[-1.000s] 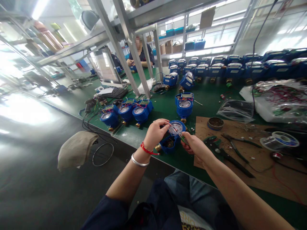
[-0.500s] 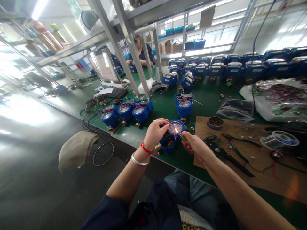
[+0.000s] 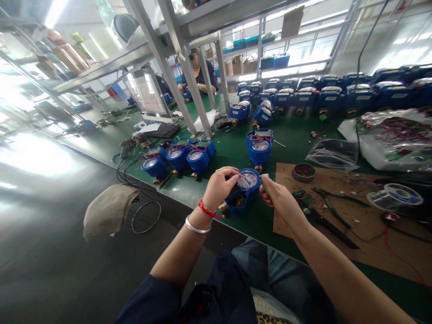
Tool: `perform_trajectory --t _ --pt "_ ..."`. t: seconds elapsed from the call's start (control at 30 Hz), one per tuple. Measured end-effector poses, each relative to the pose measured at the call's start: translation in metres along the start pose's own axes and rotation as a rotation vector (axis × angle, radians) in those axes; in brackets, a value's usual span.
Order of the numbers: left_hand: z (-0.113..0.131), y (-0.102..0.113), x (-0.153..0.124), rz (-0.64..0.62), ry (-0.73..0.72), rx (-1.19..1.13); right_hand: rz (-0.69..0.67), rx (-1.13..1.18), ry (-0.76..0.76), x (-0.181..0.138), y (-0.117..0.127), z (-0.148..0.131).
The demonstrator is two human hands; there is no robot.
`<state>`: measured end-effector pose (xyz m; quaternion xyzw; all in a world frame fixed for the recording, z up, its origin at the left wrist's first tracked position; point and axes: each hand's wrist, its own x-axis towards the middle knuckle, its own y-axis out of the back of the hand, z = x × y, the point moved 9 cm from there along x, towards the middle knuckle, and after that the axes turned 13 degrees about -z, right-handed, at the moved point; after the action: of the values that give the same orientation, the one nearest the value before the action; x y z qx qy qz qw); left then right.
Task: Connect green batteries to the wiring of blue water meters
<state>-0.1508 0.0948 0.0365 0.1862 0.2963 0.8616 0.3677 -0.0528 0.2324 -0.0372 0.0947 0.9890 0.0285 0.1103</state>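
A blue water meter with a round dial lies in front of me, its wiring compartment open towards my left wrist. Over the dial, my left hand pinches thin wires between thumb and fingers. A short dark piece shows at the wires' end, too small to make out. My right hand is closed around a green lighter, just right of the meter, thumb on its top. No flame shows on it. Another meter stands upright behind, and several more with loose wires stand to the left.
At right, a cardboard sheet carries a round tin, pliers and a solder spool. Bagged wires lie behind. Finished-looking meters line the back. Metal posts rise ahead; a person sits beyond.
The lighter's flame has gone out. My right hand has drawn the lighter slightly up and right, away from the wires. My left hand has kept its pinch in place.
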Motion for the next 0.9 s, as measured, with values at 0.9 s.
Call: perform_trajectory --t 0.9 --pt "-0.005 -0.01 0.001 -0.233 0.038 -0.193 0.205 -0.417 0.227 -0.015 -0.019 -0.027"
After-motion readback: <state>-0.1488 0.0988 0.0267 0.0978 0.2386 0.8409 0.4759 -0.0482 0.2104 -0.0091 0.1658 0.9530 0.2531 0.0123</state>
